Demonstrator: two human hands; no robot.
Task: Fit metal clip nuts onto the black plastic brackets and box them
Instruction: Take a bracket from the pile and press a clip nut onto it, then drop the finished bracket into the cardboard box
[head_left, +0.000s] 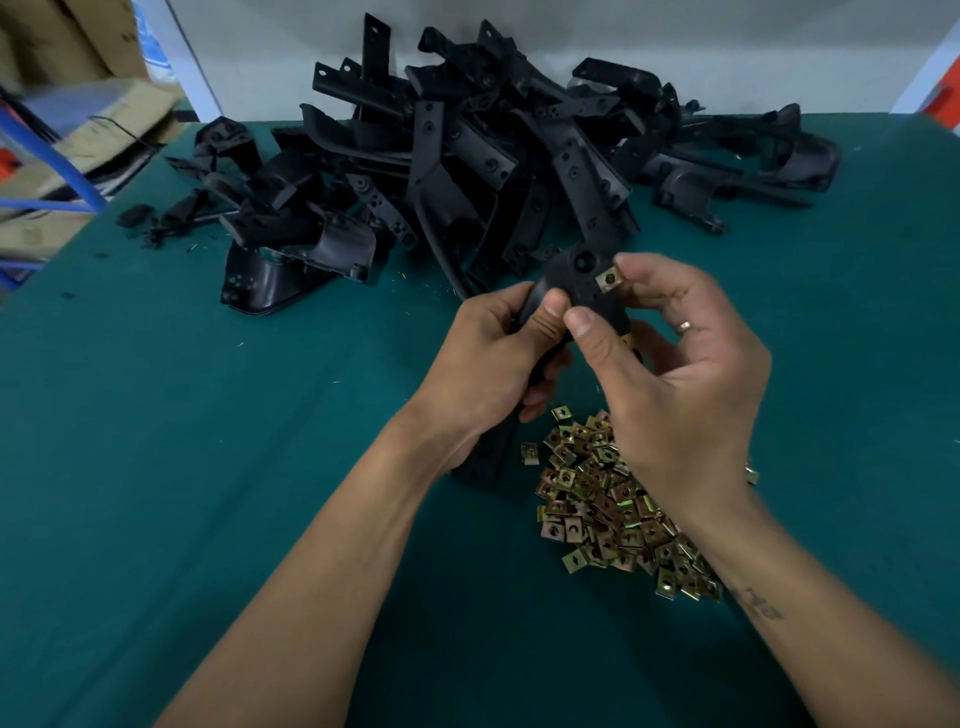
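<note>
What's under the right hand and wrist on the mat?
Under the right hand lies the heap of loose clip nuts on the green mat. Its near and left parts show; the part beneath the wrist is covered, so how far it spreads is hidden.

Black bracket (582, 291) held upright, brass clip nut (609, 279) at its edge.

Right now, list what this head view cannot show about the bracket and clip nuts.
- Held bracket: middle hidden by left hand.
- Clip nut seating: too small to tell.
- Clip nut pile: right side covered by right hand.
- Box: not in view.
</note>
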